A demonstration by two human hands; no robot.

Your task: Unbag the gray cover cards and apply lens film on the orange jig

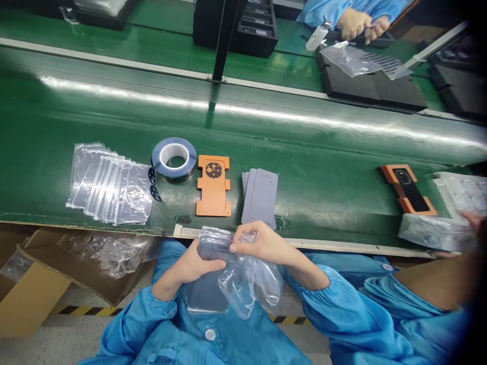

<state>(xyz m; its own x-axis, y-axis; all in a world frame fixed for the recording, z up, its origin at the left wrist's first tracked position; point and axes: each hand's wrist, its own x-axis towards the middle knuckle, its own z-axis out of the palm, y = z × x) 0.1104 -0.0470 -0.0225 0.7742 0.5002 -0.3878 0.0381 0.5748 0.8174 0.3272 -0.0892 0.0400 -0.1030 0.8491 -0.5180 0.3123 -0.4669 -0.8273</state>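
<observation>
My left hand grips a grey phone back cover held over my lap, thumb across its upper part. My right hand pinches the clear plastic bag that hangs loose around the cover. Both hands sit just below the green belt's near edge. On the belt right above them lies a small stack of grey covers, with an orange jig plate to its left.
A roll of blue tape and a fanned pile of empty clear bags lie left on the green belt. A second orange jig and wrapped parts sit right, near a neighbour's arm. Another worker's hands work across the belt. Cardboard box at lower left.
</observation>
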